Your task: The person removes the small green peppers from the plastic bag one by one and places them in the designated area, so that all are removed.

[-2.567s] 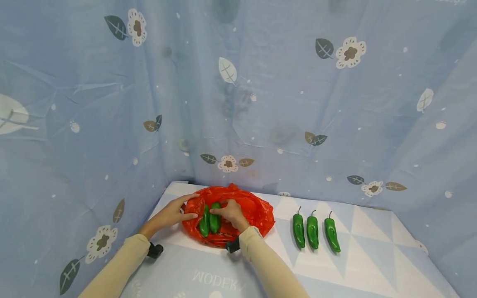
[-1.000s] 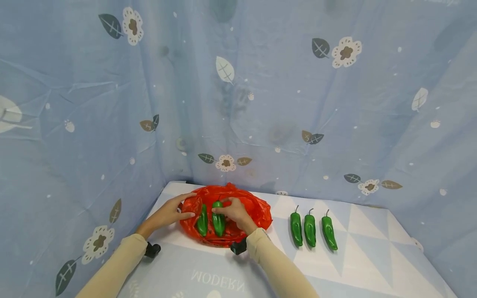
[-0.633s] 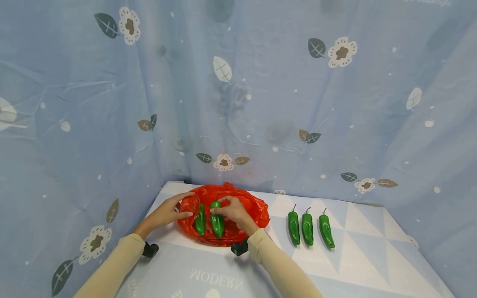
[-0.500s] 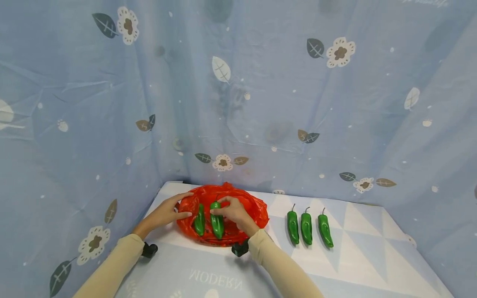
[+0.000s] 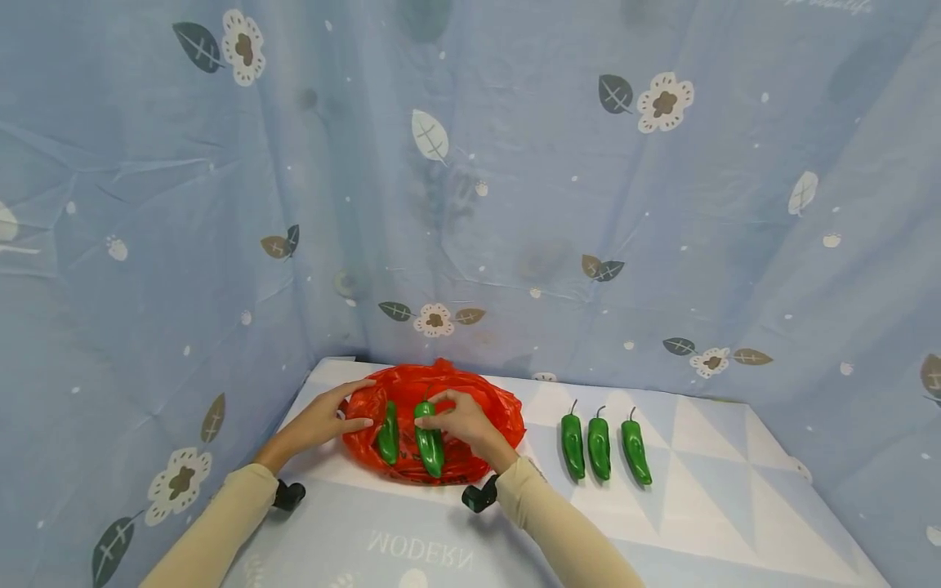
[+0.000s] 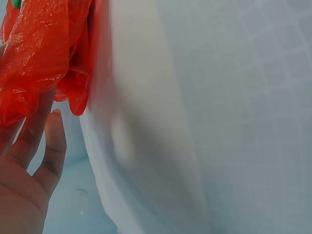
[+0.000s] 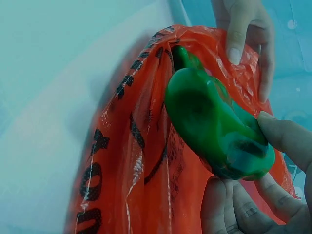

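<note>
A crumpled red plastic bag [image 5: 500, 408] lies spread on the table, dark printing on its side. My left hand [image 5: 319, 420] holds its left edge, thumb on the inner side and fingers outside; the left wrist view shows those fingers [image 6: 30, 134] partly covered by red film. Over the bag, my right hand [image 5: 463, 420] pinches a green chili pepper [image 5: 430, 452] between thumb and fingers near its stem end. Up close in the right wrist view, this pepper [image 7: 204, 117] points its tip at the camera. Another green pepper [image 5: 388, 437] lies in the bag beside it.
To the right of the bag, three green peppers [image 5: 599, 447] lie side by side, stems pointing away. The table [image 5: 728, 506] has a white and pale blue triangle cloth. Blue floral curtains [image 5: 515, 204] close off the back and sides.
My right hand has gripped one pepper and drawn it up and apart from its neighbour in the bag. The left hand keeps its place on the bag; the head view has shifted slightly.
</note>
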### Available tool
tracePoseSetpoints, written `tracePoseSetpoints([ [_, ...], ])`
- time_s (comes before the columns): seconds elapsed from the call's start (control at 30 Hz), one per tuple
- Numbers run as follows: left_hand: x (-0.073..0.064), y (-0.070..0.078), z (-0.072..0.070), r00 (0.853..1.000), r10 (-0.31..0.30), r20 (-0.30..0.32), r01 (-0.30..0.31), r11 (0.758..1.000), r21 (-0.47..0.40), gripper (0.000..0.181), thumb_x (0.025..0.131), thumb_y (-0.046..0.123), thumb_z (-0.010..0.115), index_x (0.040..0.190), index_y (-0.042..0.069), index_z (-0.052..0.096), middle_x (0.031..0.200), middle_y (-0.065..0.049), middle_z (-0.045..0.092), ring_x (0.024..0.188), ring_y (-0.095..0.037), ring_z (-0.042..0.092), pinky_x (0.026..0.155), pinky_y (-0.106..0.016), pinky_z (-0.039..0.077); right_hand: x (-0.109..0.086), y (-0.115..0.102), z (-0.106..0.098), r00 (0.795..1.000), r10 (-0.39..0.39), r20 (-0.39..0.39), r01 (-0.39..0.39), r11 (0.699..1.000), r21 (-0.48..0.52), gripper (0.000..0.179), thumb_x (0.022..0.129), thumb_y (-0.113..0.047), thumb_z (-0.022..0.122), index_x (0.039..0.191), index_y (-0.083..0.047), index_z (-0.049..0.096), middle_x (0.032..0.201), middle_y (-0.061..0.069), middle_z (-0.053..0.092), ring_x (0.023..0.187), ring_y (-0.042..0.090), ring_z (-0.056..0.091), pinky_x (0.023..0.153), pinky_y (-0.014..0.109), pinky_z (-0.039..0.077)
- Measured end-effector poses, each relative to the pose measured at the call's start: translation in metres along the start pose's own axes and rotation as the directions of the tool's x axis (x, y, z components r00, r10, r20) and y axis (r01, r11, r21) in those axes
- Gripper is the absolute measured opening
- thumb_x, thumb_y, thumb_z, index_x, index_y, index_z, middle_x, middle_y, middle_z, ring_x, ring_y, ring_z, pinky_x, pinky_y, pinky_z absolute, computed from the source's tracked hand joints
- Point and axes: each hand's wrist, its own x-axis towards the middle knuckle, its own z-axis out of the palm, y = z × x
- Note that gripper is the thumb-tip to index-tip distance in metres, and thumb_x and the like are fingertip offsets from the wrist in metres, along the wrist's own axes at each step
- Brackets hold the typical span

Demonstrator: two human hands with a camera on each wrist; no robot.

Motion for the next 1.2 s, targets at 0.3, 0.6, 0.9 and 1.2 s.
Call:
tracePoseSetpoints([
  [0.3,-0.002,-0.001,0.0,1.0,0.017,-0.005,-0.017,1.0,-0.012,0.072,0.093,0.031,0.079,0.152,0.006,0.047,0.142,-0.019,0.056,0.099,-0.024,0.056,0.08,-0.034,0.05,-0.01,-0.003,-0.008,1.0,-0.021,0.009,0.021,1.0,-0.004,0.045,0.083,-0.021,0.088,0.119,-0.008,0.065,0.097,0.007,0.072,0.079,0.023,0.069,0.074,0.046,0.06],
  [0.6,-0.005,-0.002,-0.003,1.0,-0.016,-0.002,0.016,1.0,-0.008,0.073,0.092,0.034,0.079,0.153,0.01,0.047,0.144,-0.018,0.054,0.103,-0.026,0.057,0.083,-0.037,0.051,-0.02,-0.008,-0.02,0.999,-0.035,0.014,0.035,0.999,-0.032,0.049,0.082,-0.027,0.089,0.122,-0.011,0.066,0.098,0.007,0.073,0.086,0.023,0.07,0.082,0.056,0.057],
  [0.9,-0.003,-0.002,-0.002,1.0,0.004,0.004,-0.004,1.0,-0.016,0.074,0.091,0.033,0.08,0.153,0.009,0.047,0.142,-0.019,0.055,0.098,-0.023,0.057,0.079,-0.038,0.051,-0.03,-0.008,-0.033,1.0,-0.027,0.001,0.027,0.999,-0.046,0.048,0.082,-0.029,0.089,0.123,-0.014,0.066,0.101,0.008,0.071,0.086,0.023,0.07,0.079,0.049,0.059],
  [1.2,-0.001,-0.001,-0.002,1.0,0.007,-0.001,-0.007,1.0,-0.015,0.073,0.092,0.032,0.079,0.152,0.007,0.047,0.141,-0.019,0.056,0.096,-0.023,0.056,0.078,-0.035,0.051,-0.037,-0.005,-0.047,0.999,-0.052,-0.007,0.052,0.999,-0.017,0.049,0.084,-0.025,0.088,0.125,-0.012,0.065,0.105,0.01,0.07,0.086,0.025,0.07,0.076,0.046,0.059],
])
